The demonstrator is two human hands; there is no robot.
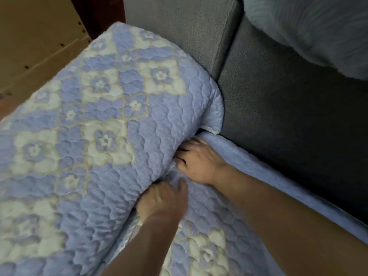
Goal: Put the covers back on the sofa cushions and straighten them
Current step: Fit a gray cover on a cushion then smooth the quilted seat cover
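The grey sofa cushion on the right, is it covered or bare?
Bare. The grey cushion shows plain fabric; the quilted blue cover lies beside it, not over it.

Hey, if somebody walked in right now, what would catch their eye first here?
Probably the quilted lilac cover with cream flower diamonds, filling the left side. Next, the two bare hands at its lower edge: the left hand and right hand press into the fold where it meets the lilac fabric below. Behind, top right, is the bare grey sofa.
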